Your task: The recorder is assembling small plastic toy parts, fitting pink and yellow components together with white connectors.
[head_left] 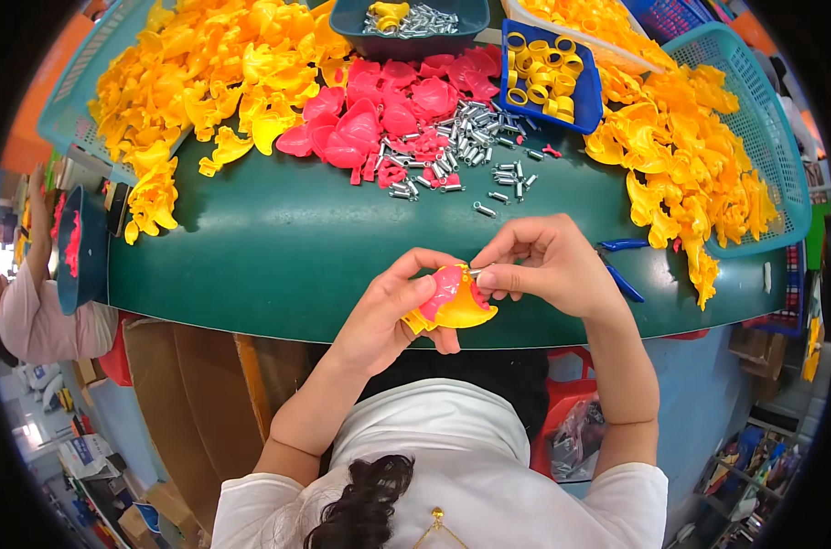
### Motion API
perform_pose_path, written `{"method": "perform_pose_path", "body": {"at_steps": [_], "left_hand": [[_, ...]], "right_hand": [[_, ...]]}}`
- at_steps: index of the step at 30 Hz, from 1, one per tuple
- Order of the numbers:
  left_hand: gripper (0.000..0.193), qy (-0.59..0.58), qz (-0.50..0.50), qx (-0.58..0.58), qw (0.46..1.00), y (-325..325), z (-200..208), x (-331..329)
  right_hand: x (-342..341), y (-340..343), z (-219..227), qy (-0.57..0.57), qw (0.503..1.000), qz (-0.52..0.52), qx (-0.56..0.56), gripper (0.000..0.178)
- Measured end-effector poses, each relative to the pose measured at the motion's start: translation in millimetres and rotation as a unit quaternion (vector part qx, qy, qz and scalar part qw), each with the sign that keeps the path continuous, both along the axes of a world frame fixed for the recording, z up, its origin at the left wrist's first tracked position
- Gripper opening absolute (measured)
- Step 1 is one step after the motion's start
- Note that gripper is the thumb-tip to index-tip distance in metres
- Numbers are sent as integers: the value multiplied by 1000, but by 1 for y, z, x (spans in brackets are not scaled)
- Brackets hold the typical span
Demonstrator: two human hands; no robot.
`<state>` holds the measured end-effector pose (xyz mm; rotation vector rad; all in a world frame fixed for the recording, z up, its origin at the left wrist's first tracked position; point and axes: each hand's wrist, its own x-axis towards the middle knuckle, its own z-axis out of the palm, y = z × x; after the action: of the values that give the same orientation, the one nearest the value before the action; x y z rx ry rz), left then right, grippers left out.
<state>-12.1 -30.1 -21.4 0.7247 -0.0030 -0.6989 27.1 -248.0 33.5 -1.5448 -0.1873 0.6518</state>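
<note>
Close to the table's front edge, my left hand [387,306] grips a yellow plastic shell [461,317] with a glossy pink piece [444,289] set against it. My right hand [545,265] meets it from the right, thumb and forefinger pinching a small metal spring [474,273] at the shell's upper edge. How the spring sits in the shell is hidden by my fingers. Beyond my hands lie loose metal springs [470,137] and a heap of pink plastic pieces [360,128].
Yellow plastic shells [205,73] are heaped far left, more [680,156] at right by a teal basket [772,137]. A blue tray [580,105] holds yellow rings; a dark bin [411,41] holds springs. Blue-handled pliers [624,282] lie right of my hand. Another person's sleeve [45,311] shows at left.
</note>
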Motion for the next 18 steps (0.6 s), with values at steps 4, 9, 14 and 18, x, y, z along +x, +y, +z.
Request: {"method": "perform_pose_path", "body": {"at_steps": [4, 9, 14, 18], "left_hand": [[34, -5, -9, 6, 1000, -3, 3, -1], [33, -8, -9, 14, 1000, -5, 2, -1], [33, -16, 1, 48, 999, -3, 1, -3], [36, -61, 7, 94, 994, 3, 7, -3]], "right_hand": [[2, -7, -2, 52, 998, 7, 35, 15], [-4, -7, -3, 42, 999, 5, 22, 15], [-12, -5, -5, -50, 998, 25, -37, 14], [-12, -3, -3, 14, 1000, 5, 6, 14]]}}
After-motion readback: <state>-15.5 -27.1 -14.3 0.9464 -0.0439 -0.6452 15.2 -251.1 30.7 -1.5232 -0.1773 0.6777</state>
